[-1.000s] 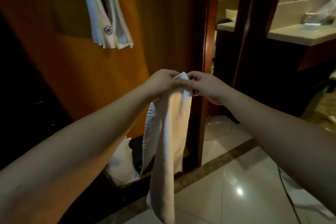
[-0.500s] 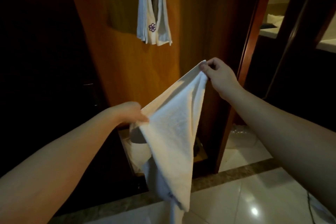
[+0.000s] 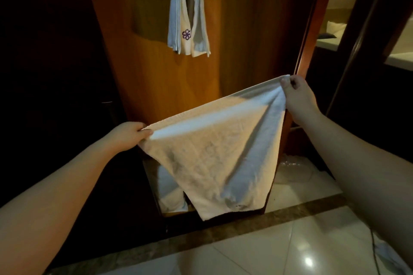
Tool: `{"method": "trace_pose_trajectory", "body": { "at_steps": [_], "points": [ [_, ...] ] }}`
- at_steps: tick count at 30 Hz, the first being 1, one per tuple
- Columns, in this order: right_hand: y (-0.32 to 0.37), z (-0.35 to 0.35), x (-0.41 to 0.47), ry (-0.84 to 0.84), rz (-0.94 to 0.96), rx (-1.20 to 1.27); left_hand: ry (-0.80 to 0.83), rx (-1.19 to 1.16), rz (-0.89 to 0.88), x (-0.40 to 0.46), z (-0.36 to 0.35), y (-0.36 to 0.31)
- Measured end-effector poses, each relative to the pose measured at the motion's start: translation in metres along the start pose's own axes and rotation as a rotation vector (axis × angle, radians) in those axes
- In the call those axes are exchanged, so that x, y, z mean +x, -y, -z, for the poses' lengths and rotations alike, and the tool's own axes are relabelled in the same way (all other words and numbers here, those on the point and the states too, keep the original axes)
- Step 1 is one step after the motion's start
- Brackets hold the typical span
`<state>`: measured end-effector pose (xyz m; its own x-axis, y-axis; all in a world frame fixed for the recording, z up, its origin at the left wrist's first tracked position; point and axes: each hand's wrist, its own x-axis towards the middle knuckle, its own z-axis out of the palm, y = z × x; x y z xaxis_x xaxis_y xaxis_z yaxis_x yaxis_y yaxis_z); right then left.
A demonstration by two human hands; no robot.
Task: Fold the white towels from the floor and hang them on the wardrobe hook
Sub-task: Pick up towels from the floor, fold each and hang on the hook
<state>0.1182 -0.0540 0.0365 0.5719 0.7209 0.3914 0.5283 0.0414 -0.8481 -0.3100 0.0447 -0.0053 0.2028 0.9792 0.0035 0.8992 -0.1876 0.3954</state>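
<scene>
White terry towel (image 3: 214, 152) hangs spread between my two hands in front of the orange-brown wooden wardrobe panel (image 3: 156, 87). My left hand (image 3: 128, 133) pinches one upper corner, thumb on top and fingers curled under the edge. My right hand (image 3: 298, 94) grips the other upper corner, held higher than the left, so the top edge slopes upward to the right. From that edge the cloth drops in a rough triangle with a deep crease running down from my right hand, and its lowest tip hangs just above the dark stone strip (image 3: 201, 236) at the wardrobe's base, clear of the glossy pale floor tiles (image 3: 279, 250).

Above it, well apart, a second white folded towel with a purple flower emblem (image 3: 188, 18) hangs against the panel; its top runs out of frame, so I cannot see what holds it. Behind my towel, low inside the wardrobe opening, more white cloth (image 3: 171, 194) lies bunched.
</scene>
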Motion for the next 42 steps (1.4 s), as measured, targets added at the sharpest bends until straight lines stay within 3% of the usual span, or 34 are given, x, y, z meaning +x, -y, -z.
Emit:
{"method": "trace_pose_trajectory", "body": {
  "at_steps": [4,9,12,15,17,22,27,30,34,42],
  "points": [
    [-0.011,0.013,0.003,-0.051,-0.02,-0.086,-0.106,-0.156,0.005,0.002,0.006,0.006],
    [-0.022,0.013,0.007,-0.048,-0.148,-0.132,-0.133,-1.161,0.061,0.0,0.006,0.002],
    [-0.037,0.008,0.001,0.038,-0.379,0.071,-0.049,-1.475,0.082,-0.005,-0.011,-0.01],
    [-0.053,0.001,-0.024,0.103,-0.716,0.532,0.014,-1.484,0.186,-0.013,-0.028,-0.02],
    [-0.062,-0.008,-0.047,0.122,-0.886,0.692,0.02,-1.373,0.218,-0.022,-0.039,-0.025],
    [-0.065,-0.038,-0.118,0.024,-1.073,0.931,-0.137,-1.242,0.279,-0.066,-0.068,-0.051],
    [-0.026,-0.067,-0.184,0.054,-0.906,0.87,-0.103,-1.255,0.282,-0.108,-0.091,-0.092],
    [-0.001,-0.078,-0.214,0.196,-0.626,0.605,-0.059,-1.271,0.309,-0.127,-0.099,-0.113],
    [0.019,-0.082,-0.236,0.224,-0.271,0.254,0.027,-1.276,0.297,-0.142,-0.108,-0.125],
    [0.033,-0.072,-0.244,0.226,-0.113,0.222,0.141,-1.29,0.042,-0.149,-0.114,-0.126]
  ]
}}
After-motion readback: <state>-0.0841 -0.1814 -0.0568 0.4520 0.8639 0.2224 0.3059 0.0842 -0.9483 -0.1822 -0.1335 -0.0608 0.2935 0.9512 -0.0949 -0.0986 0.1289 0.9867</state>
